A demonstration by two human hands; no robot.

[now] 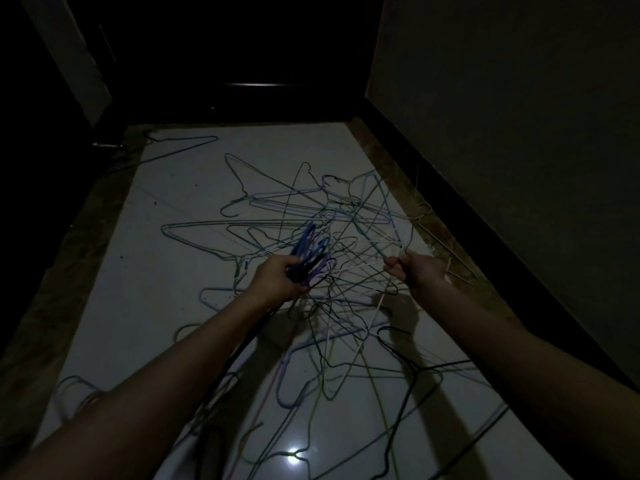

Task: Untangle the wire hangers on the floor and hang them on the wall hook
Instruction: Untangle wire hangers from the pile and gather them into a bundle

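Step in hand looks like untangling, mid-way at best; left hand (pixel 282 277) grips a bundle (pixel 310 252) of blue and purple hangers by the hook ends, fingers curled round them; right hand (pixel 412 271) pinches one pale hanger (pixel 375 252) near its neck, fingers closed on the wire; both hands are raised over the pile (pixel 322 220) on the floor (pixel 166 258), near each other but apart.

Pale hanger runs from the right hand into the tangle and crosses several dark wires; cannot tell if it is free of them or of the left-hand bundle; lighting is very dim.

More hangers lie loose around: one apart at far left (pixel 180 148) near the door, a few along the right edge by the wall (pixel 446 258), many under the forearms toward the near edge.

Wall hook not in view; nothing hung that the picture shows.

Next move likely calls for drawing the pale hanger out along its own plane, turning it so hook and shoulders slip past the crossing wires, then adding it to the left-hand bundle; a straight yank risks dragging the pile or bending wire.

Containers: none visible; the only holder is the left hand with its bundle.
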